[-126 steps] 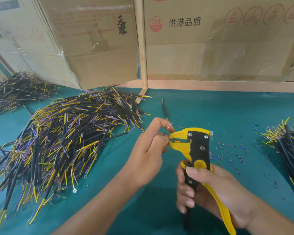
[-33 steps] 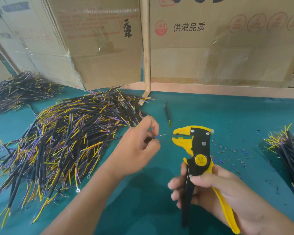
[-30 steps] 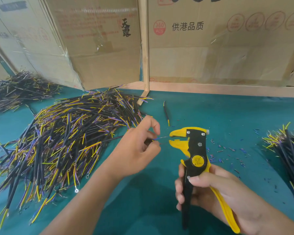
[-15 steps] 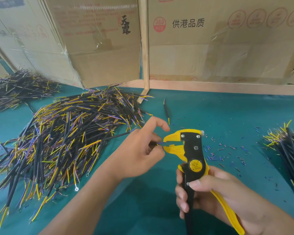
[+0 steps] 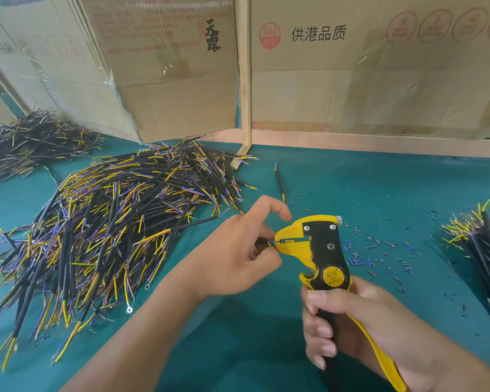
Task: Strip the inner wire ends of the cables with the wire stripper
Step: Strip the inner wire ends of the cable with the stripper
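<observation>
Over the green table point(image 5: 365, 176), seen from the head camera, the left hand point(image 5: 238, 250) pinches a cable point(image 5: 262, 244) between thumb and curled fingers, with the forefinger lifted free above. Only its thin blue inner wire point(image 5: 272, 240) shows past the fingertips, and it runs level from left to right, straight into the yellow mouth of the wire stripper point(image 5: 317, 250). That line-up is what the coming squeeze turns on: the wire's long axis lies along the mouth's opening, the tool just to the right of the pinching fingers, nearly touching them. The right hand point(image 5: 359, 332) is wrapped around the stripper's handles, head upright, mouth facing left. How deep the wire end sits between the jaws is too small to tell. A big heap of cables point(image 5: 105, 227) lies to the left, close behind the left hand, a smaller bundle point(image 5: 481, 244) at the right edge, and snipped insulation bits point(image 5: 379, 250) are scattered between tool and bundle.
</observation>
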`<state>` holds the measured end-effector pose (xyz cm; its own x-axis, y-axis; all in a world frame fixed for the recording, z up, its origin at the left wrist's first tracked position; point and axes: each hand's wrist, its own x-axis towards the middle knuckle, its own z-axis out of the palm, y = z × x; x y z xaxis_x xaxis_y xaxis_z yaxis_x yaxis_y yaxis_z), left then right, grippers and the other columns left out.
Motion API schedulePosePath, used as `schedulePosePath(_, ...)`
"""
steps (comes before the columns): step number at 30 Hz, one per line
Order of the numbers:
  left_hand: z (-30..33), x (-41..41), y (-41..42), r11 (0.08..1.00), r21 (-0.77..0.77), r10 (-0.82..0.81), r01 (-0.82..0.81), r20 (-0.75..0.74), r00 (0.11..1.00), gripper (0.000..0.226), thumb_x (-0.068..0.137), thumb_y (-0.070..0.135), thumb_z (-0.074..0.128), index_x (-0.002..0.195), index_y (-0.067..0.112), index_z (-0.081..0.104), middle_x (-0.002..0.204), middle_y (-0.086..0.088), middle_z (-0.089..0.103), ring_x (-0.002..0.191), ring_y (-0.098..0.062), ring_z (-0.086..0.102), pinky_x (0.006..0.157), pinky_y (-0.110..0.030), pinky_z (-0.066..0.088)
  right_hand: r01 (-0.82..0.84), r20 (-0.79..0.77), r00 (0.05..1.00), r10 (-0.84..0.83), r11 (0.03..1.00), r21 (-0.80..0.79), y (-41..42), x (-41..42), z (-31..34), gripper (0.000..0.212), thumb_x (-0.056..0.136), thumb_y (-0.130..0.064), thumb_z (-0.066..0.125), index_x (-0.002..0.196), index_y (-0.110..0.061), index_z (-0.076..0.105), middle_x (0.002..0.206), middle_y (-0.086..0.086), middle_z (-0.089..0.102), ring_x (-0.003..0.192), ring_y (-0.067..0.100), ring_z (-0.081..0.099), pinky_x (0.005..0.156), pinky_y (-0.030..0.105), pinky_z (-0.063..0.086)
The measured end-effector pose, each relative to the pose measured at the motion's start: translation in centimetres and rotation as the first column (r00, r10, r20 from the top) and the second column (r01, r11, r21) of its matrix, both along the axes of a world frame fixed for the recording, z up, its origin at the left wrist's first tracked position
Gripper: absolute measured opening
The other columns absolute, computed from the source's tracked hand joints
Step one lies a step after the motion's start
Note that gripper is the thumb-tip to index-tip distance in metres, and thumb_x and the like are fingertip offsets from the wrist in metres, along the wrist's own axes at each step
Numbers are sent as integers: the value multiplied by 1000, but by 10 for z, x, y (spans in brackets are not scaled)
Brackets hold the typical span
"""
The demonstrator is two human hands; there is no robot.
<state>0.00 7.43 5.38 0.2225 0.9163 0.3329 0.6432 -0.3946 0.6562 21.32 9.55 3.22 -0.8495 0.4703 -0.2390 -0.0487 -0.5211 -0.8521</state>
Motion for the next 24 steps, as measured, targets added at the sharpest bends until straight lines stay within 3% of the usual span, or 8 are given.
schedulePosePath(5,0,0,0,1000,-12,14,-14,-40,999,40,78,10,49,115,21,40,56,-6,49,51,-25,35,48,-30,32,90,70,993,-91,996,15,-4,-1,2,40,71,-31,81,69,-11,47,58,9,31,44,20,30,47,32,36)
schedulePosePath(9,1,2,0,1000,-4,20,-20,-59,998,40,78,5,51,115,17,41,56,-6,48,50,-22,34,48,-27,30,123,110,986,-128,991,54,-5,0,3,45,69,-39,82,63,-13,45,55,6,26,40,16,24,43,25,31)
schedulePosePath(16,3,1,-1,999,3,36,-35,-46,998,37,78,5,51,113,16,44,52,-5,44,48,-18,31,47,-19,25,115,80,990,-115,993,4,-5,-2,3,45,71,-39,82,63,-14,45,54,5,26,37,15,25,43,22,31)
schedulePosePath(24,4,-1,-2,996,-83,-7,12,57,998,35,80,4,49,111,18,43,51,-7,43,49,-20,27,47,-20,23,101,98,990,-103,995,26,-5,0,4,46,70,-41,82,64,-13,46,54,5,27,38,16,25,43,23,31)
